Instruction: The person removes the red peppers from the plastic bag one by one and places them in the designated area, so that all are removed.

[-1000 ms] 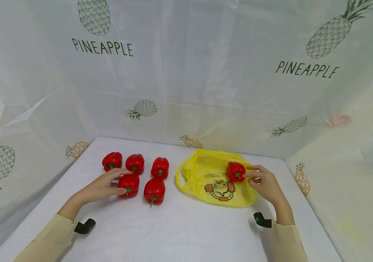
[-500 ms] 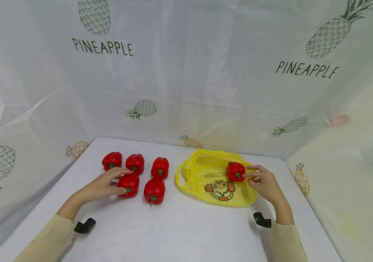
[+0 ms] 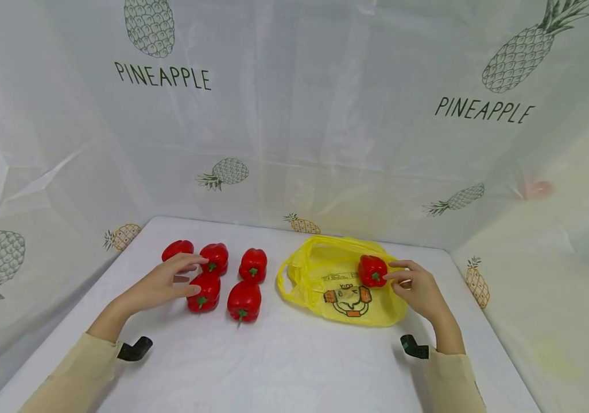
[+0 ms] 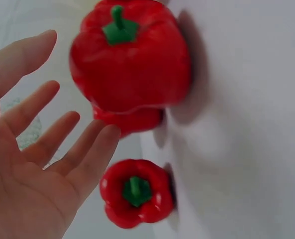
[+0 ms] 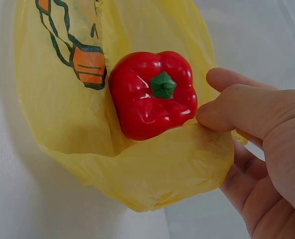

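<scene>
My left hand hovers beside the front-left red bell pepper, its fingers spread and relaxed. In the left wrist view the palm holds nothing, and a gap shows between the fingers and the large pepper. My right hand pinches the edge of a yellow plastic bag between thumb and fingers. Inside the bag's mouth lies another red bell pepper, its green stem facing the right wrist camera. The right thumb is close against this pepper; some right fingers are behind the bag's film.
Other red bell peppers stand near the left hand: one at the back left, partly covered by that hand, one behind, one at the back and one in front. A white pineapple-print sheet walls the table.
My left hand has come off the front-left pepper and moved slightly up and back, now covering part of the back-left pepper. My right hand and the bag stay put.
</scene>
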`<state>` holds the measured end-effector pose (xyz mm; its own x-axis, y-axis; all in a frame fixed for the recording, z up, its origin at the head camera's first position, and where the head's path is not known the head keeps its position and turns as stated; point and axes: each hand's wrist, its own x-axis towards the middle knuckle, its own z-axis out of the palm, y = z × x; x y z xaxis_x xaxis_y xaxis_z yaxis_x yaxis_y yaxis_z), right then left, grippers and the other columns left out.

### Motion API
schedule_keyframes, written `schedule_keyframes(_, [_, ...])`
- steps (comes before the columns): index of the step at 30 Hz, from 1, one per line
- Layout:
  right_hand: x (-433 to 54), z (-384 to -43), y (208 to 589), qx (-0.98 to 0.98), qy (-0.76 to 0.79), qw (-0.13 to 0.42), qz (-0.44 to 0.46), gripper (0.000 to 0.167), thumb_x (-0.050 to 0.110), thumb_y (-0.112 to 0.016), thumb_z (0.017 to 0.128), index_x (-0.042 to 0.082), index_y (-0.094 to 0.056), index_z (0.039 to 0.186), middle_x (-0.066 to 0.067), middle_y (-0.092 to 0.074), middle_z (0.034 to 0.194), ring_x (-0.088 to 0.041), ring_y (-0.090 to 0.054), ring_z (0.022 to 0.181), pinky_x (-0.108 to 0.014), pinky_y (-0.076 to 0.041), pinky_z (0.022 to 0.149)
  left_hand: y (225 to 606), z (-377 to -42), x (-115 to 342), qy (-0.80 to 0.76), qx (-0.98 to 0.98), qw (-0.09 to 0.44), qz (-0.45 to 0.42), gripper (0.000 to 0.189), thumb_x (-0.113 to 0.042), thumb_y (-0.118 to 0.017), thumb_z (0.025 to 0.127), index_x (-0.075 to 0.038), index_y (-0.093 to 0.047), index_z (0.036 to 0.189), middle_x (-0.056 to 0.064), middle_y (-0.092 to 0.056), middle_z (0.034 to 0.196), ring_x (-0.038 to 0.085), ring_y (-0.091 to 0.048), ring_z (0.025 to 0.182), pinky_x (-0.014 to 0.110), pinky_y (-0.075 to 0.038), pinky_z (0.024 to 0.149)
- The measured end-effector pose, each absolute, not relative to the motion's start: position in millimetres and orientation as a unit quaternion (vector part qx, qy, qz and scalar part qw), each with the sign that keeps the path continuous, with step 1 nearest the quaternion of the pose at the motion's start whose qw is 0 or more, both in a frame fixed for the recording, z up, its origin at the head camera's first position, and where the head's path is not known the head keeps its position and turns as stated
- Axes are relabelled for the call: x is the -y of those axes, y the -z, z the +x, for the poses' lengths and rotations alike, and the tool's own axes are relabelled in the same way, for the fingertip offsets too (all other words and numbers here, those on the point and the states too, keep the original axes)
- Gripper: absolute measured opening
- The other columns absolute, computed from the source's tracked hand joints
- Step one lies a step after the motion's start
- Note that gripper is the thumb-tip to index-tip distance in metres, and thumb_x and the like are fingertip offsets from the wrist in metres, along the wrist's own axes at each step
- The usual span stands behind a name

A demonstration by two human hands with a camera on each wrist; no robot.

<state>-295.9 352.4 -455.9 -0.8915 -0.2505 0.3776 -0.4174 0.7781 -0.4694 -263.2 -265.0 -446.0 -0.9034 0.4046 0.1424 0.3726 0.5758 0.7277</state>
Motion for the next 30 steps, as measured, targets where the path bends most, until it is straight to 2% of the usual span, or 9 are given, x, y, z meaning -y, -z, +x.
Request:
schedule_keyframes(8, [-353,-296,457,0.933,-0.274,0.152,0.179,0.026,-0.010,-0.074,0.089,0.008,-0.085,0.103,-0.017,-0.068,0.133,-0.030,-0.070,0.097,-0.044,-0.065,0.081,436,-268,243,-0.406,-0.883,-0.004,0.234,0.064,-0.025,-0.081,0.096,-0.013,-0.053,0.152,0.016,-0.053,0.151,0.045,-0.054,0.135,0.063,-0.054,0.104])
schedule_keyframes(16, [-354,-295,455,0.932,-0.273,0.155,0.179,0.026,-0.010,-0.074,0.089,0.008,-0.085,0.103,-0.017,-0.068,0.133,-0.030,-0.069,0.097,-0.043,-0.065,0.080,423,-267,205,-0.370,-0.892,-0.015,0.260,0.064,-0.021,-0.081,0.095,-0.017,-0.055,0.153,0.008,-0.055,0.152,0.038,-0.057,0.135,0.059,-0.057,0.102])
schedule_keyframes(24, [-356,-295,455,0.931,-0.276,0.157,0.178,0.026,-0.010,-0.074,0.089,0.009,-0.085,0.103,-0.017,-0.067,0.134,-0.031,-0.069,0.099,-0.042,-0.065,0.081,412,-268,164,-0.400,-0.873,0.026,0.278,0.065,-0.027,-0.081,0.095,-0.025,-0.053,0.154,0.001,-0.052,0.156,0.037,-0.055,0.137,0.057,-0.054,0.107])
schedule_keyframes(30, [-357,-295,453,0.931,-0.276,0.159,0.178,0.024,-0.009,-0.075,0.089,0.007,-0.084,0.103,-0.018,-0.067,0.134,-0.030,-0.069,0.098,-0.039,-0.065,0.081,409,-273,140,-0.392,-0.868,0.035,0.302,0.062,-0.033,-0.079,0.097,-0.025,-0.054,0.154,-0.004,-0.051,0.156,0.031,-0.055,0.138,0.055,-0.054,0.108])
